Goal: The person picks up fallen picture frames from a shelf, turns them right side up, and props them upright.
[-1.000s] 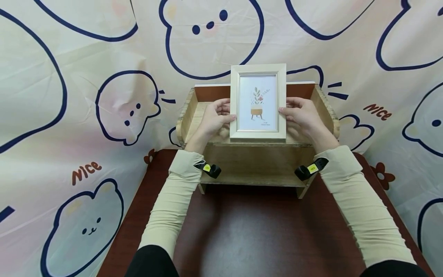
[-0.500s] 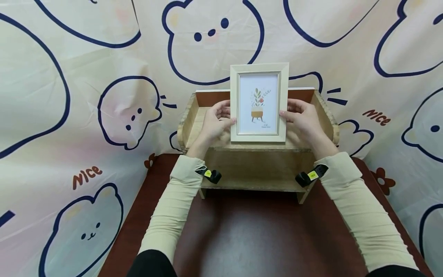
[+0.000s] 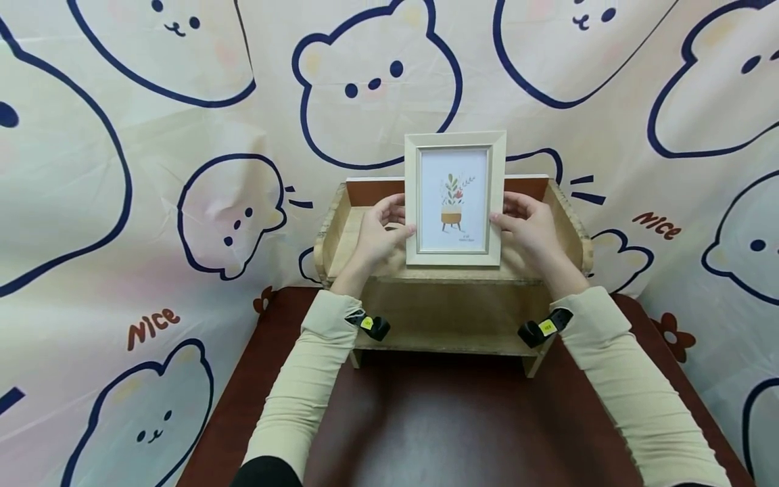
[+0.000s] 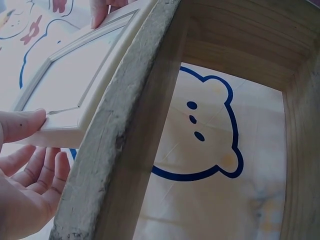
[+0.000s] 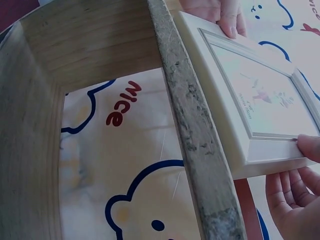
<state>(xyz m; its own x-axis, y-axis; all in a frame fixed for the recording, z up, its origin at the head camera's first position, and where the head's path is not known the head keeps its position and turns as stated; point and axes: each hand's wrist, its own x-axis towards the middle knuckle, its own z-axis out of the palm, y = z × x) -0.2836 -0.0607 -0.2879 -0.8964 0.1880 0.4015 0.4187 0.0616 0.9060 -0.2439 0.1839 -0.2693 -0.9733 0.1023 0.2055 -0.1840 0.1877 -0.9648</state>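
Note:
A cream picture frame [image 3: 453, 199] with a potted-plant print stands nearly upright at the front of a wooden shelf's top board [image 3: 389, 272]. My left hand [image 3: 379, 233] grips its left side, thumb on the front and the other fingers curled behind. On the opposite side my right hand [image 3: 531, 226] holds it the same way. Both wrist views show the frame's lower edge close to the board's front edge; whether it touches the board I cannot tell. In the left wrist view the thumb [image 4: 25, 125] presses the frame's border, and the right thumb [image 5: 309, 146] does likewise in the right wrist view.
The two-tier shelf has raised side panels [image 3: 333, 230] and a lower board [image 3: 450, 341]. It stands at the back of a dark red-brown table [image 3: 450, 426]. A cartoon-printed cloth [image 3: 231, 210] hangs behind and on both sides.
The head view has tilted up, so the whole scene sits lower in the picture. Both hands keep their grip on the picture frame, which stays almost in place over the shelf's front.

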